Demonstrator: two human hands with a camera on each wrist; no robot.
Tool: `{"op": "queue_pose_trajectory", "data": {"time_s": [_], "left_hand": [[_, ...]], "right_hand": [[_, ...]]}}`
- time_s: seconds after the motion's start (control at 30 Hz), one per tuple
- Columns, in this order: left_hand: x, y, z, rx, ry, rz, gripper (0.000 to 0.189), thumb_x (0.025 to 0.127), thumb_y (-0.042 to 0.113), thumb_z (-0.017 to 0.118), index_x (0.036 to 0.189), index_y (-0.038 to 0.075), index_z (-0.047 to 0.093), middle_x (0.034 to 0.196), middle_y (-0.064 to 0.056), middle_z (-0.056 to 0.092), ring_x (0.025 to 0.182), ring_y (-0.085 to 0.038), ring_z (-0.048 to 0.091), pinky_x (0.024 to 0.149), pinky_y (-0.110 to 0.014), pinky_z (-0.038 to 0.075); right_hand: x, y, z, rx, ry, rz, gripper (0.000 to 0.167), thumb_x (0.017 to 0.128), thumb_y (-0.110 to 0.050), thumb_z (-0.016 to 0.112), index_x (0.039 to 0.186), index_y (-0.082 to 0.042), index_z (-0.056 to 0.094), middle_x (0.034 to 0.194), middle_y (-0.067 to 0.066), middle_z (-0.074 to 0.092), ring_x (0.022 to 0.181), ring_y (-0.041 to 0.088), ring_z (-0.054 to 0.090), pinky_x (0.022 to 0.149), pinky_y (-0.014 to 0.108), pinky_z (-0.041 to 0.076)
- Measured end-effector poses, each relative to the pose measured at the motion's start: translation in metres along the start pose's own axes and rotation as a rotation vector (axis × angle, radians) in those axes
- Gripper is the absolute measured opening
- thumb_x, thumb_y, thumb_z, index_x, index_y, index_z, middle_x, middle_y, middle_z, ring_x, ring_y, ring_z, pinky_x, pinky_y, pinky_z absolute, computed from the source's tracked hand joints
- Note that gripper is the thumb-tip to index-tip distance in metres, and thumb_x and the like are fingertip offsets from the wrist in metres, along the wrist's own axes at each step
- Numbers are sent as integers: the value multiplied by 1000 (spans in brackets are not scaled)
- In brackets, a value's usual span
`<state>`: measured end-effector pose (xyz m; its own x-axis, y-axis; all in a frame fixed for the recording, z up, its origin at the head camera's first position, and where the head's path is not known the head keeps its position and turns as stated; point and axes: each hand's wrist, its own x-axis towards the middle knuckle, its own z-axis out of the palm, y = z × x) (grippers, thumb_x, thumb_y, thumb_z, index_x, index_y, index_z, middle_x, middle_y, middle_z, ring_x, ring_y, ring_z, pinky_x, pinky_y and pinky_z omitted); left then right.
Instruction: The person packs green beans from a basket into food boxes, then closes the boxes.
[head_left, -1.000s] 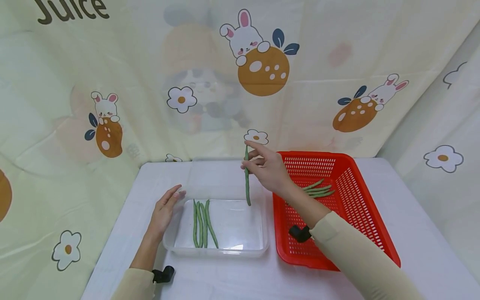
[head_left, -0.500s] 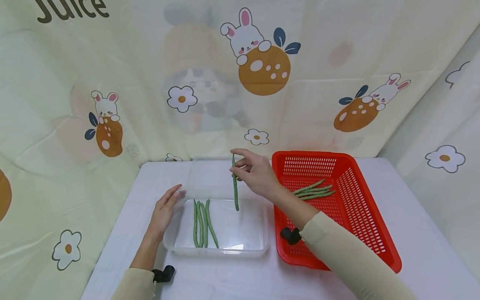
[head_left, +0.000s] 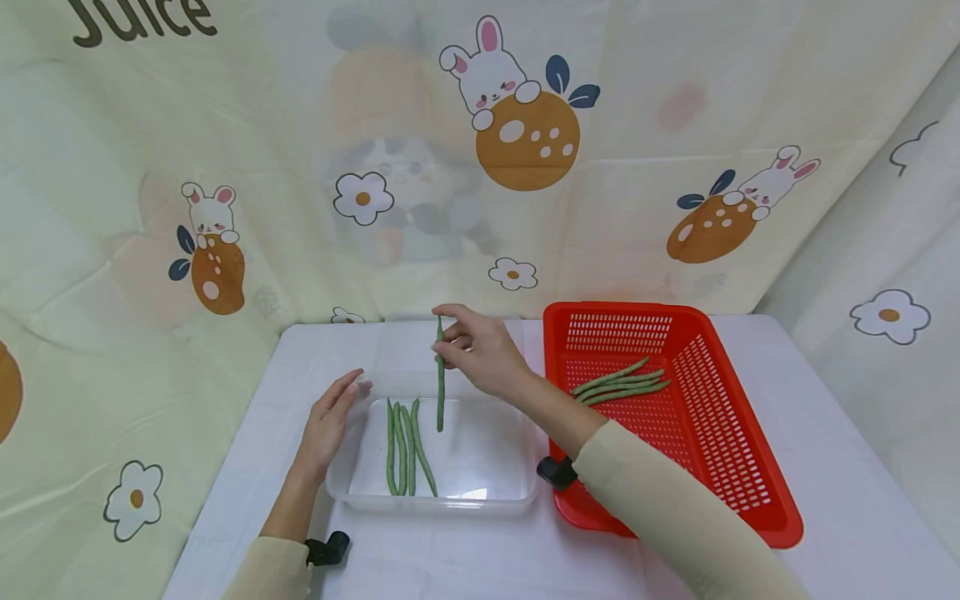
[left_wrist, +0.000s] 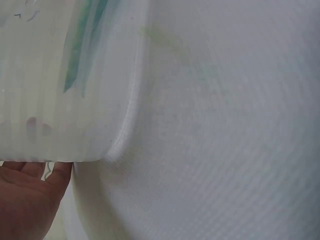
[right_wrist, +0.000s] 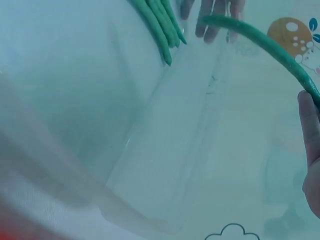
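Note:
My right hand (head_left: 483,354) pinches one green bean (head_left: 441,392) near its upper end. The bean hangs upright over the clear plastic container (head_left: 480,505), its lower tip to the right of several green beans (head_left: 401,450) lying side by side inside. In the right wrist view the held bean (right_wrist: 265,42) curves out from the thumb. My left hand (head_left: 327,421) rests at the container's left rim with its fingers fairly straight. The left wrist view shows the left fingers (left_wrist: 61,175) against the container's wall, with blurred beans showing through it.
A red plastic basket (head_left: 750,450) stands right of the container, with several green beans (head_left: 626,385) lying in it. White cloth covers the table (head_left: 450,558). A printed curtain (head_left: 420,108) hangs behind, and black wrist cameras (head_left: 327,548) sit on both wrists.
My right hand has moved left with its bean, from the container's right side to near the row of beans, and slightly lower. The left hand has stayed in place.

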<state>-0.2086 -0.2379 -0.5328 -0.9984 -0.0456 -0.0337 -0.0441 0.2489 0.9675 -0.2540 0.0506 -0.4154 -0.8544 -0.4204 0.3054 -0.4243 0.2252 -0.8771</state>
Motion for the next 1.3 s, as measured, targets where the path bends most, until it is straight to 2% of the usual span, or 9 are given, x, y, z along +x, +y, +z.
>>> {"op": "queue_pose_trajectory", "data": {"time_s": [0.13, 0.27, 0.43, 0.6, 0.8, 1.13, 1.3], "left_hand": [[0, 1, 0, 7, 2, -1, 51, 113, 42, 42, 157, 16, 45, 153, -13, 58, 150, -30, 45, 128, -57, 22], [-1, 2, 1, 0, 9, -2, 49, 113, 40, 42, 156, 18, 47, 152, -13, 58, 149, -30, 46, 127, -56, 23], [-1, 3, 0, 1, 10, 5, 50, 113, 38, 41, 156, 14, 45, 152, -15, 58, 150, -31, 45, 127, -57, 23], [-1, 4, 0, -6, 1, 17, 51, 113, 38, 41, 157, 12, 44, 152, -15, 58, 150, -32, 45, 127, -57, 22], [-2, 4, 0, -1, 2, 0, 48, 113, 38, 42, 156, 17, 46, 152, -14, 58, 149, -30, 45, 127, -57, 23], [-1, 2, 0, -1, 5, -14, 49, 113, 40, 43, 156, 17, 47, 151, -13, 59, 148, -30, 47, 127, -57, 25], [-1, 2, 0, -11, 3, -12, 49, 113, 39, 44, 156, 16, 47, 151, -14, 59, 148, -30, 47, 127, -57, 24]], "right_hand": [[3, 2, 9, -10, -13, -1, 50, 96, -4, 73, 143, -11, 58, 100, 11, 77, 80, 18, 78, 80, 27, 63], [5, 6, 17, -10, -22, 3, 49, 96, -3, 73, 143, -9, 57, 101, 14, 78, 81, 19, 78, 78, 27, 63], [7, 14, 26, -54, -56, 16, 48, 97, -4, 72, 142, -10, 56, 102, 16, 77, 78, 17, 77, 76, 25, 62], [8, 19, 34, -73, -100, 69, 44, 98, -5, 71, 139, -9, 55, 102, 15, 77, 77, 14, 76, 73, 25, 61], [11, 27, 42, -34, -143, 136, 39, 98, -2, 70, 133, -7, 54, 103, 23, 75, 79, 22, 78, 72, 28, 63], [11, 33, 54, -61, -212, 171, 33, 98, -4, 70, 126, -9, 54, 101, 14, 78, 82, 24, 78, 71, 25, 61], [15, 31, 57, 0, -210, 209, 31, 99, -4, 70, 123, -9, 52, 101, 12, 76, 80, 20, 78, 72, 29, 63]]}}
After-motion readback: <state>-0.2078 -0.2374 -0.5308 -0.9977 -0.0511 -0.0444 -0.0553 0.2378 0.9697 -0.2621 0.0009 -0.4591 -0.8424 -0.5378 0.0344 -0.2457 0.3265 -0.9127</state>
